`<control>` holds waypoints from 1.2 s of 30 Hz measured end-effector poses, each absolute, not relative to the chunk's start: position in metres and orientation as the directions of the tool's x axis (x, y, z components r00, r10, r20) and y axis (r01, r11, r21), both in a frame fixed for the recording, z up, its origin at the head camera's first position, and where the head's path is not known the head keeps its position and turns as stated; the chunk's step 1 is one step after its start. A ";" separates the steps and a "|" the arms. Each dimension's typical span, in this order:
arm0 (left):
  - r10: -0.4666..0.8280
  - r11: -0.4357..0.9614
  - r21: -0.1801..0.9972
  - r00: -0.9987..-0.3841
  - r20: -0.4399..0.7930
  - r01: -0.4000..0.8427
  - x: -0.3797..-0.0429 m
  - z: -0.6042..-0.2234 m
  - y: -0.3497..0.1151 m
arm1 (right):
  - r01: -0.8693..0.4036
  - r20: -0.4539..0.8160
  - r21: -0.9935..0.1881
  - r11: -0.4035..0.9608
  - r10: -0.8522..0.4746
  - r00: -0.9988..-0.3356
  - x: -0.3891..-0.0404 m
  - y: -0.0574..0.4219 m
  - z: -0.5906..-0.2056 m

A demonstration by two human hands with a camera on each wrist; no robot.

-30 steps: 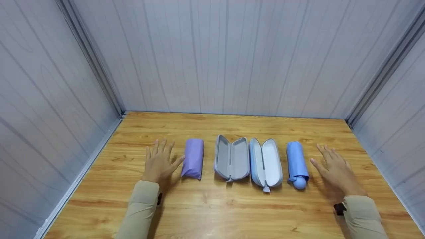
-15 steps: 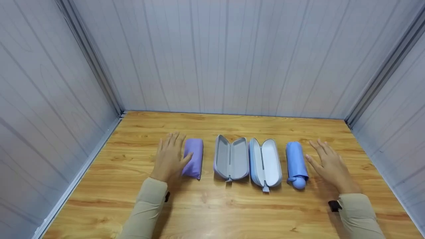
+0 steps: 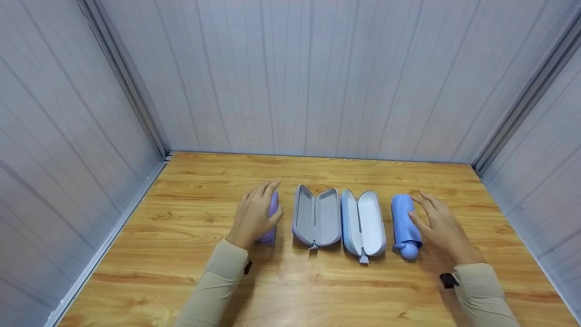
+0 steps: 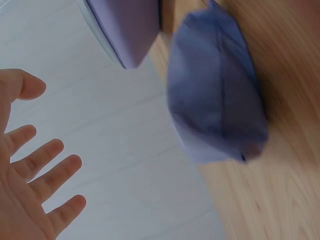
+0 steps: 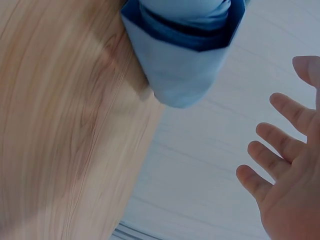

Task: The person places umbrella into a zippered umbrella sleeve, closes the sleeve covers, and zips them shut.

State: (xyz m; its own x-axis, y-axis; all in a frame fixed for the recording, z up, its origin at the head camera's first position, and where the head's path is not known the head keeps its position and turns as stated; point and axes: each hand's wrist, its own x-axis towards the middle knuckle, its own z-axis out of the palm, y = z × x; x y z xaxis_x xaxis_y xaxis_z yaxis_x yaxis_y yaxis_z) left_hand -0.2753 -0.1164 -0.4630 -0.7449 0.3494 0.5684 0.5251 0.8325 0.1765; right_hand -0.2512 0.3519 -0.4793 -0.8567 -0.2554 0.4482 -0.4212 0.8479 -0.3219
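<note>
in the head view we lose most of the purple bundle (image 4: 215,90) behind the left hand (image 3: 254,213); only its right side shows past the fingers. the left wrist view gives us its near end, with a case cut off at the top. in the right wrist view the blue umbrella (image 3: 405,220) is cut off too, and from above we cannot be sure whether the right hand's (image 3: 440,225) fingertips touch its side or merely overlap it. both hands have their fingers apart, holding nothing.

the table's (image 3: 295,290) far edge meets the panelled wall (image 3: 290,77), a strip of wood lying between it and our row of things. a narrow gap parts the bundle from the grey-lined case (image 3: 327,218); the white-lined case (image 3: 372,222) sits just beside that one, and another gap leads to the umbrella. broad wood stretches in front.

we see the bundle lying left of the cases, its long axis running front to back. the umbrella lies at the right, round handle toward us, near end slanting slightly right. both cases gape open, pull tabs facing us.
</note>
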 end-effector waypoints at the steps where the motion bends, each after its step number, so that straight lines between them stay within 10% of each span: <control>1: 0.355 0.827 0.181 -0.743 0.567 0.533 -0.275 -0.463 -0.113 | -0.425 0.452 -0.323 0.845 -0.257 -0.854 -0.251 0.351 -0.480; 36: 0.431 0.555 0.565 -0.792 0.432 0.610 -0.257 -0.466 0.033 | -0.451 0.358 -0.538 0.712 -0.291 -0.887 -0.262 0.308 -0.491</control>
State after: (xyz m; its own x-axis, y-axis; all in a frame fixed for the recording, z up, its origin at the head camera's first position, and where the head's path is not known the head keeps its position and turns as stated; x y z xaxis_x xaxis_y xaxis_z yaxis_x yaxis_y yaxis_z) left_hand -0.2567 0.0335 -0.4663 -0.7920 0.4313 0.4320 0.6105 0.5548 0.5653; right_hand -0.2623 0.3084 -0.4905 -0.8872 -0.2906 0.3583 -0.4507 0.7120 -0.5385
